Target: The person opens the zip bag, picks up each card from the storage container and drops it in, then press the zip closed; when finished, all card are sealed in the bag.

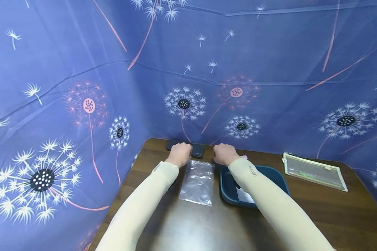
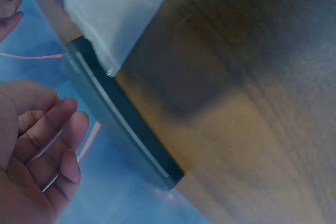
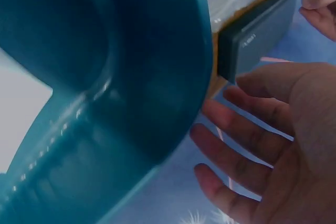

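My left hand (image 1: pixel 179 154) hovers near a dark flat case (image 1: pixel 198 151) at the table's back edge. Its fingers hang loosely curled, with nothing in them in the left wrist view. A clear plastic bag (image 1: pixel 197 183) lies flat on the table between my forearms. On the other side, my right hand (image 1: pixel 225 154) is held over the back left corner of a teal plastic bin (image 1: pixel 225 195). That hand's fingers (image 3: pixel 247 140) are spread and slightly bent, holding nothing. Inside the bin lies a white sheet-like piece (image 1: pixel 245 196); my right forearm hides much of the interior.
A mesh zipper pouch (image 1: pixel 314 171) with pale edging and something green inside lies to the right on the wooden table (image 1: pixel 182 226). A blue dandelion-print cloth (image 1: pixel 163 118) hangs right behind the table and along its left side.
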Tool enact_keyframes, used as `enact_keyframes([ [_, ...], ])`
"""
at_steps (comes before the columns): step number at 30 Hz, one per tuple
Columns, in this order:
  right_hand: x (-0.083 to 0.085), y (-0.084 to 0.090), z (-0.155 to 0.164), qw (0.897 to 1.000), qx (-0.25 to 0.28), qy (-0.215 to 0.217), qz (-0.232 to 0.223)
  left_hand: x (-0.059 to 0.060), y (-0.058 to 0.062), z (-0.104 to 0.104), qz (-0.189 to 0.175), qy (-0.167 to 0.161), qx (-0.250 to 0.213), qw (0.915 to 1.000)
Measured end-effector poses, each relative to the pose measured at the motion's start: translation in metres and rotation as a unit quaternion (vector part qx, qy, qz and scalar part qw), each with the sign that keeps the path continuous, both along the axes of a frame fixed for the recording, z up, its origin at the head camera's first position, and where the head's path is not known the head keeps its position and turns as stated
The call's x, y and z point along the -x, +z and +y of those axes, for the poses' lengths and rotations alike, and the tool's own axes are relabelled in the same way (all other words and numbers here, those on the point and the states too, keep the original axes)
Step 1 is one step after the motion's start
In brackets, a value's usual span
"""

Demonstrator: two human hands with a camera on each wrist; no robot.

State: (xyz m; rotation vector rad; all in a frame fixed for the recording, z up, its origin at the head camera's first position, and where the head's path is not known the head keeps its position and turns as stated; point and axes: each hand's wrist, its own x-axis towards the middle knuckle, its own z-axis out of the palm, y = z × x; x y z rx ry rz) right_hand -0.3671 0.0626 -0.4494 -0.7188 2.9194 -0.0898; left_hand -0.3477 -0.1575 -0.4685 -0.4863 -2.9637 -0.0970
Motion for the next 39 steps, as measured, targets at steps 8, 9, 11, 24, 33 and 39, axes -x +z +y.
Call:
enact_keyframes([
  [8,0.0,-0.024,-0.019,0.997,-0.055,-0.039,-0.038,0.006,-0.028,0.003,-0.063,0.006,0.009,0.998],
  [9,0.0,-0.026,-0.021,0.996,-0.058,-0.042,-0.043,0.006,-0.031,0.003,-0.068,0.003,0.012,0.9976],
  [11,-0.002,-0.031,-0.024,0.996,-0.06,-0.048,-0.048,0.005,-0.035,0.005,-0.073,-0.003,0.02,0.9971],
  [24,0.004,-0.044,-0.035,0.995,-0.073,-0.062,-0.035,0.008,-0.049,0.011,-0.064,-0.017,0.05,0.9966],
  [33,0.002,-0.05,-0.038,0.996,-0.07,-0.05,-0.006,0.007,-0.047,0.017,-0.066,-0.019,0.074,0.9949],
  [39,-0.001,-0.051,-0.035,0.997,-0.068,-0.031,0.016,0.006,-0.045,0.018,-0.053,-0.022,0.082,0.995],
])
